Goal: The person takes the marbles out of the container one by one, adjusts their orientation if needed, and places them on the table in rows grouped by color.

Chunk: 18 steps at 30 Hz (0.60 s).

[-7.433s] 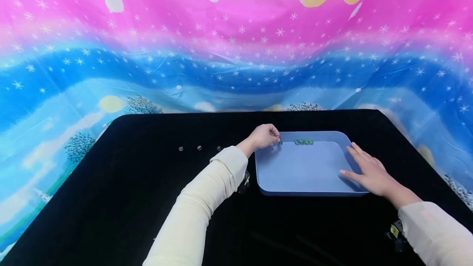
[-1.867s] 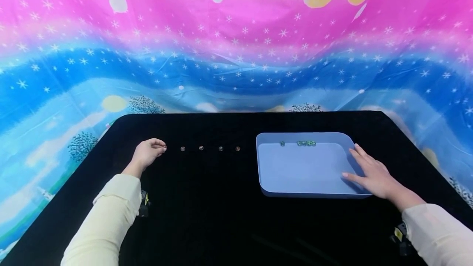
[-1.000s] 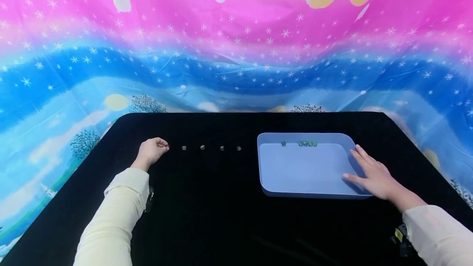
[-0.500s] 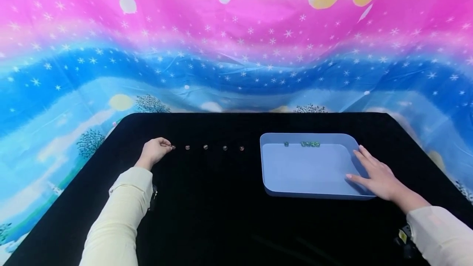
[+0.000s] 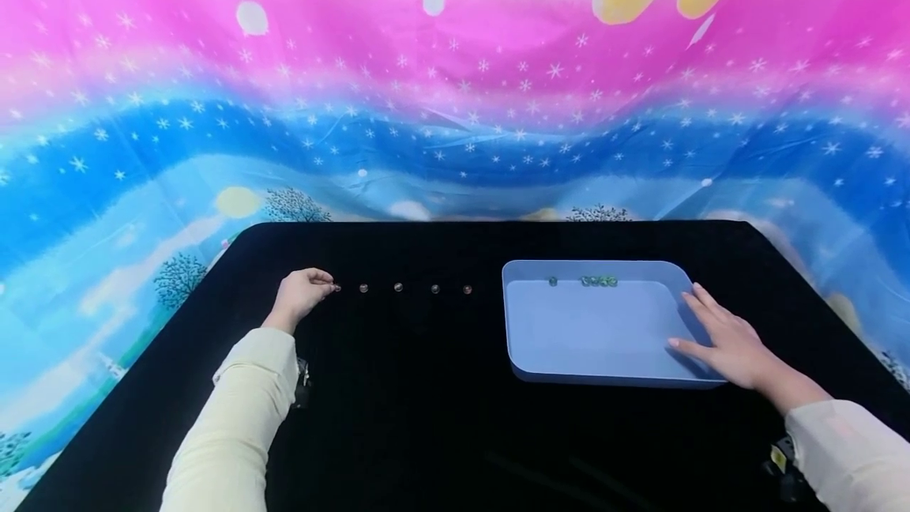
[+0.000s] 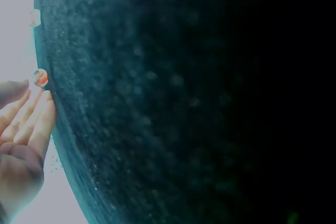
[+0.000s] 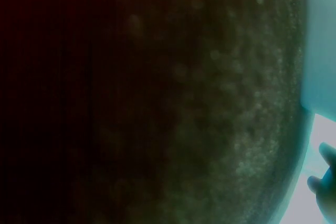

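My left hand [image 5: 302, 296] pinches a small clear glass marble [image 5: 337, 288] with its fingertips at the left end of a row on the black tabletop. In the left wrist view this marble [image 6: 40, 77] shows an orange-red swirl and sits at the tips of the thumb and fingers. Several similar marbles [image 5: 398, 288] continue the row to the right, spaced apart. My right hand [image 5: 728, 342] rests with spread, straight fingers on the right rim of a blue-grey tray [image 5: 611, 380]. Inside it, several green marbles [image 5: 599, 281] lie together along the back wall; a single green marble [image 5: 553, 281] lies left of them.
A black cloth [image 5: 398, 433] covers the table. Its rear edge meets a pink and blue curtain [image 5: 455, 101] printed with snowflakes. Both wrist views are mostly dark and blurred, with only parts of the hands at their edges.
Since the oldest frame, my left hand has left the tray, where a green marble now lies alone, and moved to the row's left end. Lately it shifts slightly right. The right hand stays.
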Motion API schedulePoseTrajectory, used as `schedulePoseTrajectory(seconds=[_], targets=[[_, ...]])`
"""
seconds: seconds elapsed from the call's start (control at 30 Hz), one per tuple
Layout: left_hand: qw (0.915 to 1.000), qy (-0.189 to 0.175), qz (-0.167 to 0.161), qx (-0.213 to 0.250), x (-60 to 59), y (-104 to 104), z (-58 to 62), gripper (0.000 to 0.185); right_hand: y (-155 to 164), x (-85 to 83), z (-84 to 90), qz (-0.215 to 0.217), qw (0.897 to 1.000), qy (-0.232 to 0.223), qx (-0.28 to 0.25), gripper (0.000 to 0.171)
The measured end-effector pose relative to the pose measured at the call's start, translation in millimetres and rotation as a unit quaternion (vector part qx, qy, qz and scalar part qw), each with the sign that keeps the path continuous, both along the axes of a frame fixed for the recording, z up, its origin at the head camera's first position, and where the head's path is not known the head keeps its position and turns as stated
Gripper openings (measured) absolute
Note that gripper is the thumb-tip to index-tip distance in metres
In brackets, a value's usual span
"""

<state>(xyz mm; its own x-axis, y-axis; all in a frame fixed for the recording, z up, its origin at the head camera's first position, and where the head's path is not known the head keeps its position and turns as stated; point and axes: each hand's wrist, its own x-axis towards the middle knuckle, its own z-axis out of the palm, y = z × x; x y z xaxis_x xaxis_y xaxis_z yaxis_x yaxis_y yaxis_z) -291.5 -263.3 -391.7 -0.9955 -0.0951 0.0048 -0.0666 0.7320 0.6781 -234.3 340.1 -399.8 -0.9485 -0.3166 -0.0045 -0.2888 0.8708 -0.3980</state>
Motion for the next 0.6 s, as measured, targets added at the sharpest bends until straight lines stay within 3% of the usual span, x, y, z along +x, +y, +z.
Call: schedulePoseTrajectory(seconds=[0.3,0.6], targets=[[0.9992,0.035,-0.010,0.015,0.7,2,7.2,0.026,0,-0.8,1.8,0.001,1.000,-0.006,-0.003,0.081],[0.9978,0.033,-0.023,0.052,3.8,17,13.7,0.032,-1,-0.3,2.7,-0.002,1.000,-0.009,0.002,0.081]])
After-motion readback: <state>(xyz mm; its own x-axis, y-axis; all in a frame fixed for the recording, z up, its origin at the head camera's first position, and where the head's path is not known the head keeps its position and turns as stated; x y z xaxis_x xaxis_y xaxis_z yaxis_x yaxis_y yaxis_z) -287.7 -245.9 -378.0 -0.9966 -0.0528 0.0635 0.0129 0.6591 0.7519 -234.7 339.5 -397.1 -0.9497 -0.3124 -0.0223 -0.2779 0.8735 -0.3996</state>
